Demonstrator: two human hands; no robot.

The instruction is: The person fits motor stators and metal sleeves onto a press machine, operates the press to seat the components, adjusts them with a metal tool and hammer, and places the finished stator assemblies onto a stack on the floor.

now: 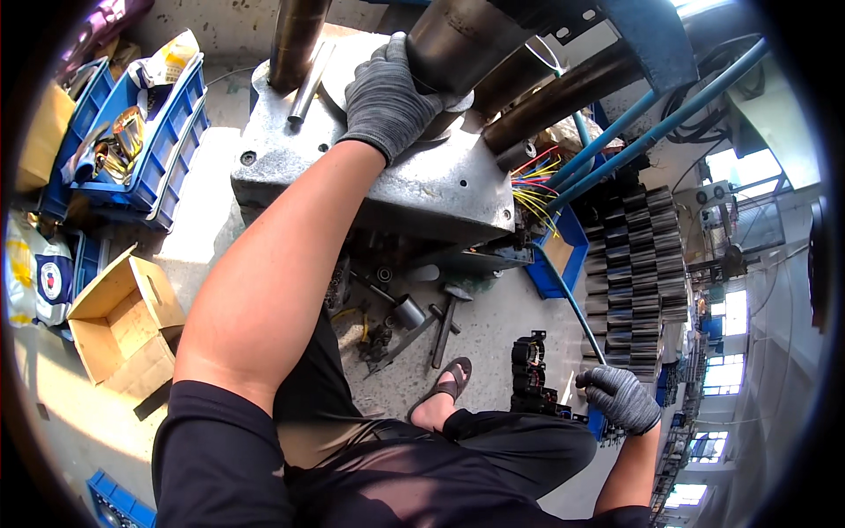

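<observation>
Both of my hands wear grey knitted gloves. My left hand (387, 101) is wrapped against the side of a dark metal cylinder (462, 44), low down where it meets the thick grey metal base (290, 172) of a machine. Part of the thumb side is hidden by the cylinder. A short metal tube (312, 84) leans beside a dark upright column (297, 40), left of this hand. Far off to the right, my right hand (620, 400) is closed around the lower end of a long thin blue-green lever (570, 304) that slopes down from the machine.
Blue crates (163, 150) and an open cardboard box (128, 321) stand at the left. A hammer (449, 321) and metal parts lie on the floor near my sandalled foot (440, 396). Stacked metal tubes (638, 282), loose coloured wires (539, 189) and blue pipes (651, 128) occupy the right side.
</observation>
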